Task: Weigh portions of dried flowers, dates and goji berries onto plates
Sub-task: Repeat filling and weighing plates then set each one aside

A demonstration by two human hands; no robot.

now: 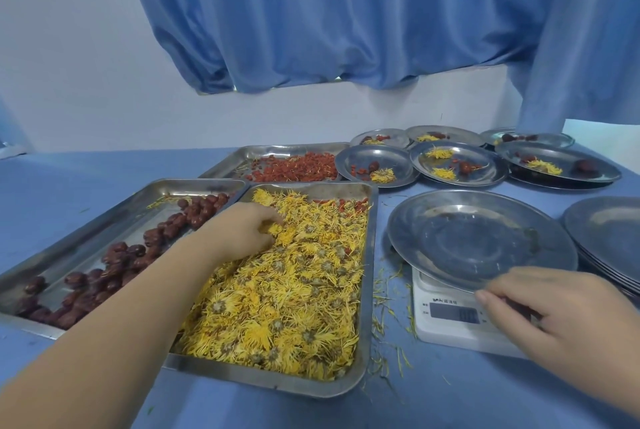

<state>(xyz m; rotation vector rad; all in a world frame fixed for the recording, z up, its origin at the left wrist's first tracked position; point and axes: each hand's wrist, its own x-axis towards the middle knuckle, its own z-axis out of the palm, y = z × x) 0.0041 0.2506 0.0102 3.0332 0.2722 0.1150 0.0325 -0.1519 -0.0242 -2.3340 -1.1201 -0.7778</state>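
- Across the blue table [86, 186], three steel trays are sitting close together, with a white wall [69, 64] rising behind and a blue curtain [346, 12] hanging in folds above.
- The nearest tray [370, 255] is holding the dried flowers [294, 290]; the dates [121, 255] are lying in the tray to its left, and the goji berries [298, 168] are lying in the far tray.
- The left hand [239, 231] is reaching into the flower tray, its fingers curling around a tuft of the dried flowers.
- An unfilled plate [467, 234] is resting on the white scale [450, 328], just right of the flower tray.
- The right hand [561, 317] is hovering at the plate's near rim, covering the scale's right side; whether it is gripping anything cannot be told.
- Six filled plates [457, 165] are standing at the far right, each carrying flowers and red fruit.
- A stack of plates [606, 231] is being cut off by the right edge.
- Loose petals [381, 310] are lying scattered between tray and scale.
- The scale's display is showing too blurred to read.
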